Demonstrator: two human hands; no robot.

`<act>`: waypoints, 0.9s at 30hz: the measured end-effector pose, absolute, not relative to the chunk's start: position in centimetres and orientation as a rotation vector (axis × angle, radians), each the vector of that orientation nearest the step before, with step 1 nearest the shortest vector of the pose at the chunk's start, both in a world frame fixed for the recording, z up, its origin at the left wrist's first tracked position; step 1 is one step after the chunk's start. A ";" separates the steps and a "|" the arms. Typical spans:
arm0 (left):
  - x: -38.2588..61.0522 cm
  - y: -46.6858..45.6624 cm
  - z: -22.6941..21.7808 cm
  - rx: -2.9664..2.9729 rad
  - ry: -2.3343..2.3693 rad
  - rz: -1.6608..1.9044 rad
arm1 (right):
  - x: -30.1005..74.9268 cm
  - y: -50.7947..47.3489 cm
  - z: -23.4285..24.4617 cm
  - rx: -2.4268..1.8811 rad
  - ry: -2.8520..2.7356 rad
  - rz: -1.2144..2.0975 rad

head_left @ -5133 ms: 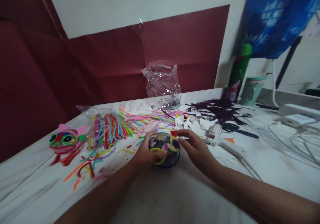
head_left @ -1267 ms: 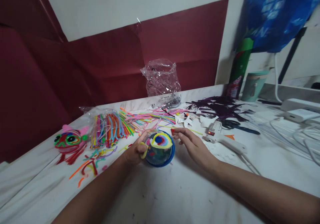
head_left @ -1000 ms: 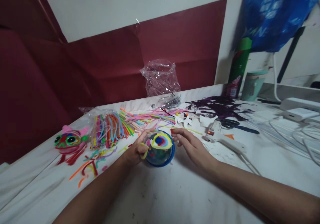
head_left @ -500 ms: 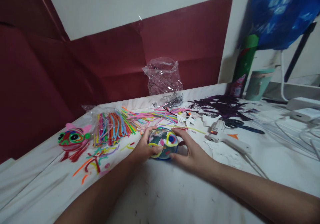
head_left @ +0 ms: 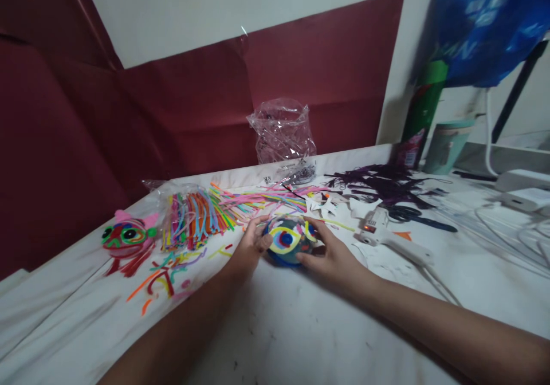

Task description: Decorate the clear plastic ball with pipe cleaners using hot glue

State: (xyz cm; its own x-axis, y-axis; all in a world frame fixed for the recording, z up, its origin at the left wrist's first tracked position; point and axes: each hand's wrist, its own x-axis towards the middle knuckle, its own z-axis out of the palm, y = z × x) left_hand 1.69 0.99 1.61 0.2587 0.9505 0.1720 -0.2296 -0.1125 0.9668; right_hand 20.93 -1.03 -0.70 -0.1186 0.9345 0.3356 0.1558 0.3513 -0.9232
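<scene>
A small round craft ball (head_left: 287, 240), dark with a yellow-rimmed eye of coloured strips on it, rests on the white table (head_left: 301, 327). My left hand (head_left: 248, 251) cups its left side with curled fingers. My right hand (head_left: 330, 254) grips its right side, thumb low and fingers over the top. Both hands hold the ball between them. A bundle of coloured strips in a clear bag (head_left: 193, 216) lies just behind my left hand.
A red and green finished figure (head_left: 126, 238) sits at the left. Loose coloured strips (head_left: 266, 199) and white paper scraps (head_left: 330, 204) lie behind the ball. A white glue gun (head_left: 389, 242), scissors (head_left: 412, 216), purple strips (head_left: 378, 181), a crumpled clear bag (head_left: 283, 138) and cables (head_left: 515, 224) fill the right.
The ball has been turned, so the yellow-rimmed eye faces me. My right hand, which pinched a small red piece near the ball's top a second ago, has closed onto the ball's right side.
</scene>
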 end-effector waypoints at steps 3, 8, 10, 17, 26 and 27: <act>2.1 1.1 1.3 1.273 0.750 1.224 | 20.9 -0.7 -0.5 -1.043 -1.428 0.974; 2.6 1.5 0.5 1.293 0.785 1.275 | 20.9 -0.8 0.0 -1.050 -1.407 0.983; 2.4 1.7 0.4 1.257 0.800 1.330 | 20.9 -0.9 0.1 -1.039 -1.420 1.001; 1.3 2.0 1.2 1.130 0.773 1.308 | 20.6 -1.2 0.3 -1.043 -1.285 1.261; 0.2 2.3 1.6 1.302 0.811 1.219 | 20.7 -1.2 0.1 -1.033 -1.139 1.580; 0.1 2.2 1.7 1.336 0.816 1.201 | 20.6 -1.2 0.2 -1.038 -1.144 1.590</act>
